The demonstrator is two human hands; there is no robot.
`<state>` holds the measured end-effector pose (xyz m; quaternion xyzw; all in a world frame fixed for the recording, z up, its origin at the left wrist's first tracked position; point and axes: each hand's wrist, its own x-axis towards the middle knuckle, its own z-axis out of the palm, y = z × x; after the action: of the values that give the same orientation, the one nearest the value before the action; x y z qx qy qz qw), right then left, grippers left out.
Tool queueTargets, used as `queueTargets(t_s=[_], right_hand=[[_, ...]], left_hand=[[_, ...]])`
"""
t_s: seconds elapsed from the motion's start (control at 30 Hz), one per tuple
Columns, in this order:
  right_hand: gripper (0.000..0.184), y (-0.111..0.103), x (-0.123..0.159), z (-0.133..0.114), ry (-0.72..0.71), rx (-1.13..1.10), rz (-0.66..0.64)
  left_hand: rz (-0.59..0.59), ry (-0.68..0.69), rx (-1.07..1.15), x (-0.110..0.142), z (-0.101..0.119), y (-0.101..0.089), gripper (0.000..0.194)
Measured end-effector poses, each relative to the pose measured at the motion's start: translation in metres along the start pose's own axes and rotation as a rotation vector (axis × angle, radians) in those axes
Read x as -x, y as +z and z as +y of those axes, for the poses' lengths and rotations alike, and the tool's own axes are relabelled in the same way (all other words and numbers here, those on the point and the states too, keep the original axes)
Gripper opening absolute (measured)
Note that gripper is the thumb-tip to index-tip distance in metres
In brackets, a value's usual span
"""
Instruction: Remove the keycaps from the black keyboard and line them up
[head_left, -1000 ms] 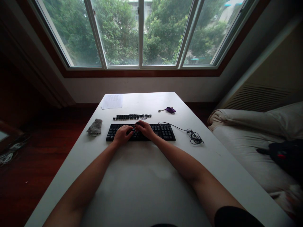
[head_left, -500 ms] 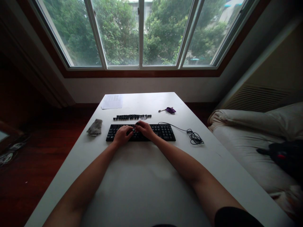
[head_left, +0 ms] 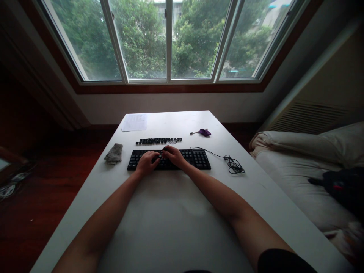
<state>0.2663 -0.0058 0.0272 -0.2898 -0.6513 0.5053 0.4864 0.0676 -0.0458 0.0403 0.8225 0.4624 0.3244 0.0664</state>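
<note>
A black full-size keyboard (head_left: 196,157) lies crosswise on the white table. My left hand (head_left: 146,163) rests over its left part, fingers curled inward and thumb bent toward them; what its fingertips hold, if anything, is too small to make out. My right hand (head_left: 174,156) is closed over the middle of the keys, close beside the left fingertips. From its fingers a thin, shiny wire keycap puller (head_left: 172,142) sticks out toward the window. Just behind the keyboard, several loose black keycaps (head_left: 155,141) stand in a row. The keys under both hands are hidden.
Left of the keyboard lies a crumpled grey cloth (head_left: 114,154). A printed sheet (head_left: 134,123) is at the far left corner, a small purple object with a brush-like end (head_left: 204,132) at the far right. The keyboard's black cable (head_left: 234,165) lies coiled at right.
</note>
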Motion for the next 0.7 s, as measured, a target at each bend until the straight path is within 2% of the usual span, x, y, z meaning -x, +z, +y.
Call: queueTargets(t_s=[0.7], right_hand=[[0.03, -0.0013, -0.0005, 0.0028, -0.009, 0.023, -0.018]], left_hand=[[-0.005, 0.001, -0.018, 0.0002, -0.0004, 0.0011, 0.019]])
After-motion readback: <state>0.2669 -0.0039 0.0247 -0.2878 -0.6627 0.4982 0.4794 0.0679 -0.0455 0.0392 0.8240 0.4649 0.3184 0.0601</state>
